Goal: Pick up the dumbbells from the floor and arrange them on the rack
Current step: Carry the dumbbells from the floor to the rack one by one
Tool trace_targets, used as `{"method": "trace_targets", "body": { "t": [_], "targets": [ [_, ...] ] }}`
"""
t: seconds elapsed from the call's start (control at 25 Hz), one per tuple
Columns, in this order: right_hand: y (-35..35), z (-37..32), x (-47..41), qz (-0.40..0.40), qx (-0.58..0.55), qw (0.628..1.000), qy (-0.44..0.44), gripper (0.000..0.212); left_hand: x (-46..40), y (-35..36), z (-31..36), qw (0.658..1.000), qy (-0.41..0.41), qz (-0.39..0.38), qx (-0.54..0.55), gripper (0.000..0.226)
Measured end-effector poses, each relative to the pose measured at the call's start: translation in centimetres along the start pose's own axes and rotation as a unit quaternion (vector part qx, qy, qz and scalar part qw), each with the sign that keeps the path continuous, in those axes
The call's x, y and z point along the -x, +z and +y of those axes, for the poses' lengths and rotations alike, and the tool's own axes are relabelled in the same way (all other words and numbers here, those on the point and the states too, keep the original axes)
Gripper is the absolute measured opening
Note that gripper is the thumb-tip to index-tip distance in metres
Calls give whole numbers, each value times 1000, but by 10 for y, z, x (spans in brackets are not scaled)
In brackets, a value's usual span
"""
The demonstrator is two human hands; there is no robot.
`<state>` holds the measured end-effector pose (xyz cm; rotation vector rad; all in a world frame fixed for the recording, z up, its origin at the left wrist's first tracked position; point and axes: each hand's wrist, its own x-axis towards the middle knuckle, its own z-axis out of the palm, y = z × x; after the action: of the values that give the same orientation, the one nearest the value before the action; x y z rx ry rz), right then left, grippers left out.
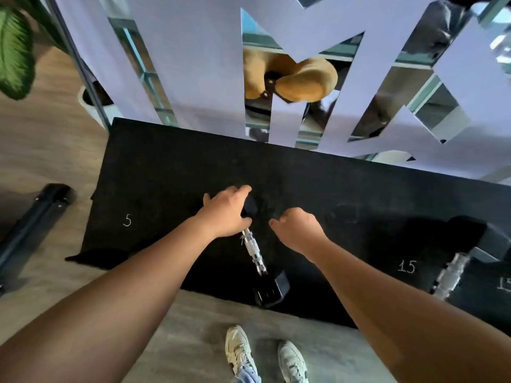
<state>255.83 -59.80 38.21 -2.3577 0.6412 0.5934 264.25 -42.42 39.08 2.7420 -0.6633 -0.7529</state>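
A black hex dumbbell (272, 290) with a knurled metal handle lies on the black rack surface (171, 172), which carries chalk numbers 5 and 15. Its near head sits at the front edge. My left hand (225, 212) curls over the far head and grips it. My right hand (300, 229) hovers just right of the handle with its fingers curled under, holding nothing. A second, bigger dumbbell (452, 273) lies at the right beside the 15 mark.
A black bar or stand (30, 228) lies on the wooden floor at the left. A mirrored wall with white panels (193, 64) rises behind the rack. A potted plant (13, 51) stands at the far left. My shoes (240, 352) are below the front edge.
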Motion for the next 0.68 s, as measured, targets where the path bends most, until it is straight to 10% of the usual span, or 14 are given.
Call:
{"method": "trace_targets", "body": {
  "t": [0.36, 0.68],
  "targets": [
    [-41, -110, 84, -116, 72, 951, -276, 42, 176, -46, -26, 964, -223, 129, 64, 44],
    [45, -191, 265, -240, 180, 812, -501, 38, 469, 25, -41, 828, -473, 208, 217, 55]
  ]
}}
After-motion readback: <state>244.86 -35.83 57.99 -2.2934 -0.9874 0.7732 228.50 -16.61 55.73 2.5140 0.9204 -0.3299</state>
